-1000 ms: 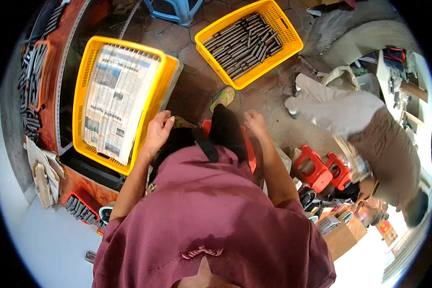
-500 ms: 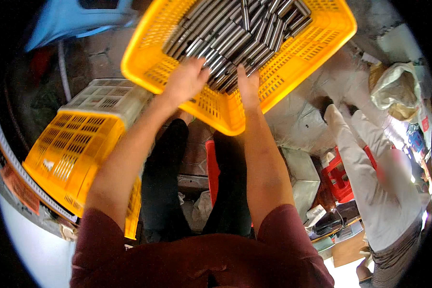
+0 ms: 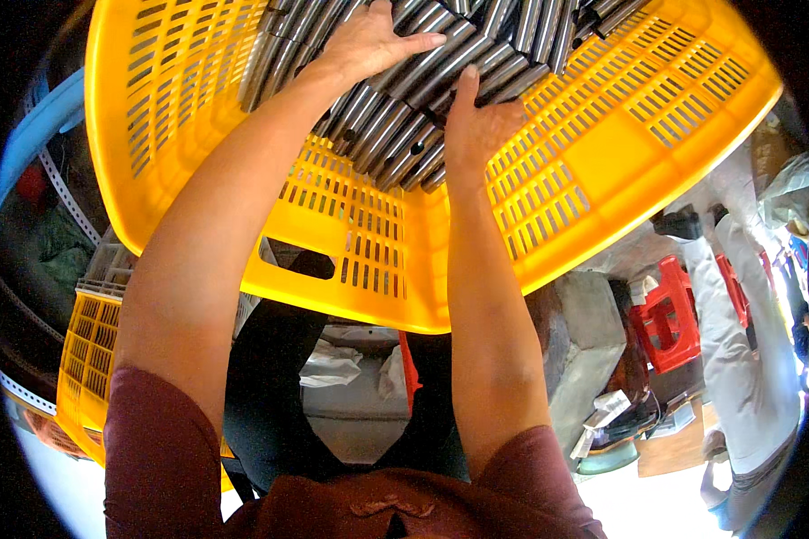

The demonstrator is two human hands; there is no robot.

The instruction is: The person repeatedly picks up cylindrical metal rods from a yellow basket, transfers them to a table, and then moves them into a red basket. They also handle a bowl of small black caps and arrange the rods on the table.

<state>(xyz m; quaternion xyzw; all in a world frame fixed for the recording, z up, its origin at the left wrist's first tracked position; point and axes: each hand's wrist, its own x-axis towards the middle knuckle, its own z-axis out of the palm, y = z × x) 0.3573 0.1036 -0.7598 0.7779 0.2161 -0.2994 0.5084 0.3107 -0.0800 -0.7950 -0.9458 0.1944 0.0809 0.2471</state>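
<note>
A yellow slotted plastic basket (image 3: 602, 193) holds many short, shiny metal tubes (image 3: 422, 67), some in slanting rows and others crossed at the far side. My left hand (image 3: 361, 43) lies on top of the tubes, its thumb stretched out to the right and its fingers partly out of sight at the upper edge. Nearer the basket's right wall is my right hand (image 3: 481, 126), touching the near end of the pile. Its thumb points up, apart from the loosely bent fingers. No tube is seen lifted in either hand.
Stacked yellow and white crates (image 3: 88, 350) stand at the left, near a blue plastic thing (image 3: 40, 135). A red stool (image 3: 667, 314) and a grey block (image 3: 589, 337) are at the right. Another person's pale-trousered legs (image 3: 737, 323) are beside the stool. My knees are below the basket.
The basket appears larger and closer, filling more of the view. My left hand has moved farther over the tubes, its thumb now spread. My right hand stays at the pile's near end.
</note>
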